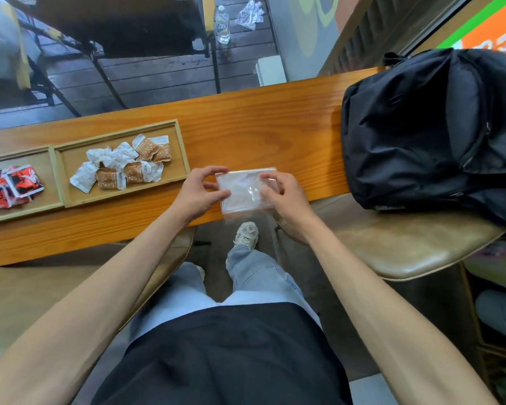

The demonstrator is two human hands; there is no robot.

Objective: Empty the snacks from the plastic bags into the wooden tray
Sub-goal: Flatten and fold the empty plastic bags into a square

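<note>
A clear plastic bag (243,191) lies flat over the near edge of the wooden counter, and it looks empty. My left hand (200,191) pinches its left edge. My right hand (281,194) pinches its right side. To the left stands a wooden tray (179,147) with two compartments. Its right compartment holds several brown and white snack packets (126,166). Its left compartment holds several red and black snack packets (9,187).
A black backpack (433,133) sits on the counter's right end and over a tan stool (406,244). The wooden counter (260,121) runs left to right. Beyond it lie a water bottle (223,24) and crumpled plastic (250,14) on a dark floor.
</note>
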